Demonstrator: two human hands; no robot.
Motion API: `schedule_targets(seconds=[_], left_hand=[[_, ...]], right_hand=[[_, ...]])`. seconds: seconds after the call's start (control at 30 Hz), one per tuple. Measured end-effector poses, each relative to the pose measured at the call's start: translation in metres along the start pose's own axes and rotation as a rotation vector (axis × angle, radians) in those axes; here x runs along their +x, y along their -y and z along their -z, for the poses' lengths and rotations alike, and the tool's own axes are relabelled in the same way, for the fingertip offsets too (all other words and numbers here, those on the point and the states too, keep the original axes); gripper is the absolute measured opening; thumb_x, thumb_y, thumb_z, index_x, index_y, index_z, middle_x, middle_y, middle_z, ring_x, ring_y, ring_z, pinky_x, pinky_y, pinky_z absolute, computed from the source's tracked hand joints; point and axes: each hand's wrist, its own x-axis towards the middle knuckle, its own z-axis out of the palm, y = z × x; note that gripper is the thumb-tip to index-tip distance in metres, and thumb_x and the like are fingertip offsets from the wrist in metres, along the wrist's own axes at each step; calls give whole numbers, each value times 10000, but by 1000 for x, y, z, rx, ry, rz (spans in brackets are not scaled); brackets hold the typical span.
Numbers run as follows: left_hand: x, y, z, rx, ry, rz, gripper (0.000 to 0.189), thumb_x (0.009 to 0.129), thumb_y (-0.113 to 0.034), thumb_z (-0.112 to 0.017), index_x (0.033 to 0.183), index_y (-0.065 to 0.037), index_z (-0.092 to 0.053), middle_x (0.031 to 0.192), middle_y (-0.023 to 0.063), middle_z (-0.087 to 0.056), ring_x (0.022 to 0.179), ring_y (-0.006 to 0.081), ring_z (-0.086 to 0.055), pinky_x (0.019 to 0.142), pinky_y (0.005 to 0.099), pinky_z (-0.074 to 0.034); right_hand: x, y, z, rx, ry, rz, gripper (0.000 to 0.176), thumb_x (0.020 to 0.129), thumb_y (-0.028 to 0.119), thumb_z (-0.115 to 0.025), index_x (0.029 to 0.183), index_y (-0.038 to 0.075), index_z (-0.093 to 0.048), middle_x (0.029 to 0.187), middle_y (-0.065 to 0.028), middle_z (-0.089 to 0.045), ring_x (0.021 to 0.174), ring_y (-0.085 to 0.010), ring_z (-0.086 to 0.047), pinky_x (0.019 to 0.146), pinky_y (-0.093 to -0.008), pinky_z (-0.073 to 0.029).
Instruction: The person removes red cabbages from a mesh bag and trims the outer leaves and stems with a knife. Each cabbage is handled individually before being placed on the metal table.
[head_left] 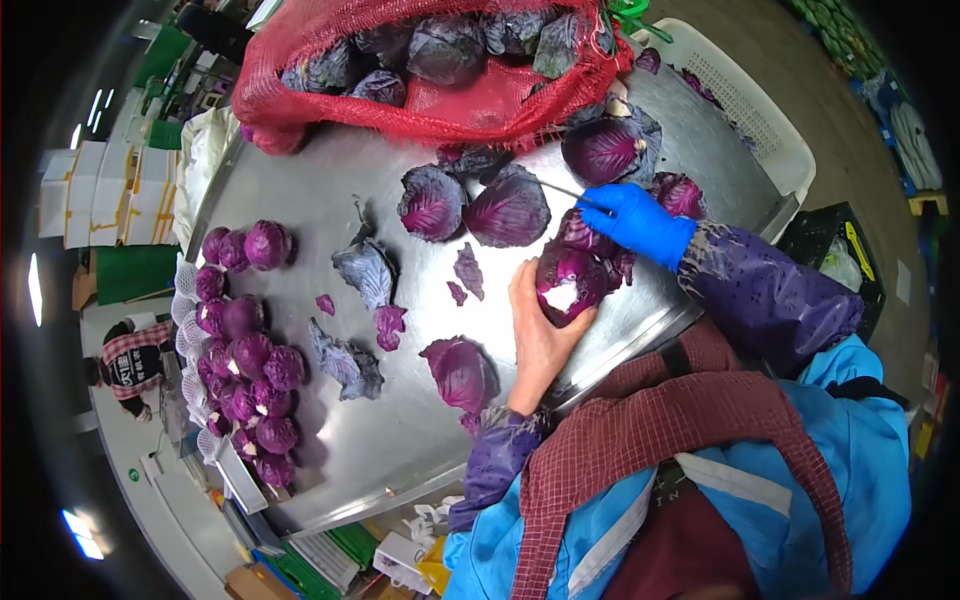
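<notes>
My bare left hand (543,335) is wrapped round a red cabbage (574,280), whose pale cut stem faces me. In a blue glove, my right hand (640,222) grips a thin knife (568,192); its blade points away from the cabbage, toward the upper left, and its handle is hidden in the fist. The glove is close above the cabbage and partly over its leaves. Loose outer leaves lie around both hands, among them a large purple leaf (508,207) beyond the blade and a curled leaf (458,372) left of my left wrist.
A red mesh sack (430,110) of untrimmed cabbages lies across the far side of the steel table (350,440). Several trimmed cabbages (250,350) are grouped along the left edge, beside white foam nets (185,310). A white crate (750,90) stands at the far right. Another person (135,360) is at the far left.
</notes>
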Motion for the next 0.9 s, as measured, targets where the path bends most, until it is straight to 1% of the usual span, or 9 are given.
schedule_targets(seconds=[0.03,0.13,0.3,0.6,0.67,0.73,0.77,0.8,0.9], left_hand=[[-2,1,3,-3,0,2,886,597,-199,-792,1307,7,-304,1220,235,-386,1147,350,-414,977,410,-347],[-8,7,13,-89,53,128,878,595,-184,-793,1312,-19,-314,1244,222,-357,1180,344,-379,998,406,-329],[-8,5,16,-153,111,149,899,597,-178,-798,1325,-16,-297,1249,210,-344,1180,343,-376,989,402,-340],[11,-15,8,-27,-21,131,841,572,-217,-792,1259,-4,-356,1171,182,-431,1100,293,-444,962,359,-362],[5,-14,22,-407,-30,279,832,574,-191,-784,1259,-17,-346,1197,159,-415,1134,275,-427,973,357,-347],[4,-18,39,-663,-86,314,891,560,-205,-788,1291,-33,-308,1215,141,-393,1162,250,-399,992,349,-327],[3,-15,44,-805,-99,315,906,555,-214,-795,1295,-37,-303,1219,143,-388,1168,250,-392,994,350,-324],[3,-11,49,-946,-111,308,921,551,-223,-802,1299,-41,-297,1224,146,-384,1174,249,-385,996,351,-321],[2,-5,51,-1240,-63,328,951,577,-325,-824,1325,-82,-289,1274,139,-380,1164,275,-433,1020,409,-344]], right_hand=[[2,-11,-10,156,-209,65,225,800,214,-607,898,12,-617,720,-157,-618,685,-296,-626,621,-356,-475],[-3,-35,-6,159,-200,-155,249,775,225,-638,873,-4,-618,737,-167,-623,685,-240,-635,627,-365,-479],[-27,31,3,194,161,-163,407,778,300,-675,1047,6,-591,746,-117,-643,628,-171,-631,555,-289,-498],[-27,19,-2,281,181,-227,308,756,153,-638,1025,5,-607,760,-101,-640,653,-124,-597,594,-290,-493],[-17,5,11,140,60,-103,302,743,101,-623,1030,11,-604,779,-72,-638,686,-94,-565,627,-286,-486],[-9,-6,41,487,48,-496,277,749,95,-616,1012,10,-603,854,-40,-631,776,-114,-579,688,-282,-489],[-3,-10,51,380,-87,-375,342,714,158,-658,1009,-6,-601,774,-78,-634,729,-196,-617,684,-334,-508],[-3,-5,58,103,-222,-255,505,703,209,-720,1125,-5,-546,926,-98,-635,812,-212,-624,736,-332,-508],[-12,54,57,283,-87,-46,592,750,258,-717,1225,12,-465,1105,-83,-578,863,-222,-614,749,-331,-504]])
